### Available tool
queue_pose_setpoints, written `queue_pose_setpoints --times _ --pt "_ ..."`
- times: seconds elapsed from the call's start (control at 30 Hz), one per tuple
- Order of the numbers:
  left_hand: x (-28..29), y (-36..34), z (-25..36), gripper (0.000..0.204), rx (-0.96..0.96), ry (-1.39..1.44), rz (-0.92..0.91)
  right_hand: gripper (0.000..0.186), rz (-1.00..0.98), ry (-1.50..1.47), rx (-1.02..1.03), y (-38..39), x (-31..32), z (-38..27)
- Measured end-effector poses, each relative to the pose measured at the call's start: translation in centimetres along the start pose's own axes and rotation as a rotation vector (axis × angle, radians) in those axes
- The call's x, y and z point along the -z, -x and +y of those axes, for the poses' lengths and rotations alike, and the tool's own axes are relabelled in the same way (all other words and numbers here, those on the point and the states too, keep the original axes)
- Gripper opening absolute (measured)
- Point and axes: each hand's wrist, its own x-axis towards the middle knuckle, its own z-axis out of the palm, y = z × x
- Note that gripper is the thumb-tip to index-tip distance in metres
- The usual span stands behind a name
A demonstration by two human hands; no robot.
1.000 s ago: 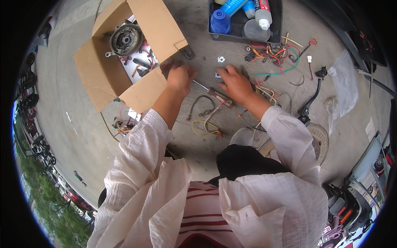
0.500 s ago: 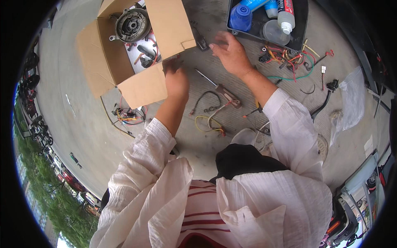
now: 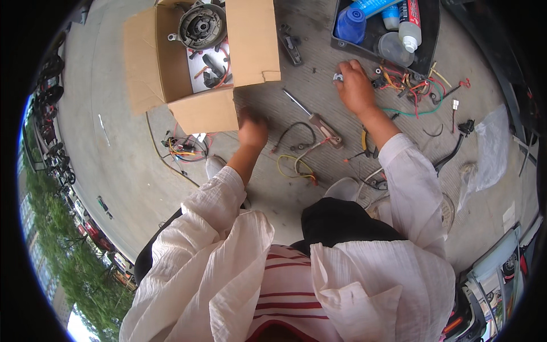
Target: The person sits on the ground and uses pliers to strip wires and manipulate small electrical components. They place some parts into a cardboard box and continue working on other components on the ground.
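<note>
My left hand [image 3: 252,130] is beside the near right corner of an open cardboard box [image 3: 253,43]; its fingers are dark and blurred at the box's edge, so their grip does not show. In the box sit a round metal brake drum-like part [image 3: 202,27], cables and black pieces. My right hand [image 3: 358,91] pinches a small silvery piece [image 3: 338,77] between thumb and fingers, just above the ground. To its left lies a black elongated part [image 3: 290,45]. A screwdriver [image 3: 326,130] with a brown handle rests on the ground between my hands.
A black tray [image 3: 373,54] at the far right holds a blue cup, tubes and a bottle. Tangled coloured wires [image 3: 407,85] lie below it, and another wire bundle [image 3: 185,147] is left of my left hand. A plastic bag [image 3: 490,142] lies at the right.
My right hand has moved right and nearer, away from the black part. Its fingers, apart before, now pinch the small silvery piece. The whole view has shifted slightly; my left hand stays by the box.
</note>
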Motion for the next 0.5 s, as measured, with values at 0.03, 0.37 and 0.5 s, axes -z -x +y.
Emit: queue_pose_setpoints --times 0.03,0.37,0.5 --pt "0.0 0.1 -0.1 0.058 0.002 -0.02 -0.048 0.026 -0.036 0.041 -0.022 -0.3 0.2 0.1" --pt "0.2 0.5 0.2 0.024 -0.2 -0.027 -0.168 0.025 -0.14 -0.241 -0.02 -2.2 -0.9 -2.1" --pt "0.2 0.0 0.0 0.02 -0.242 -0.078 -0.202 0.016 -0.124 0.04 0.13 -2.5 -2.7 -2.6"
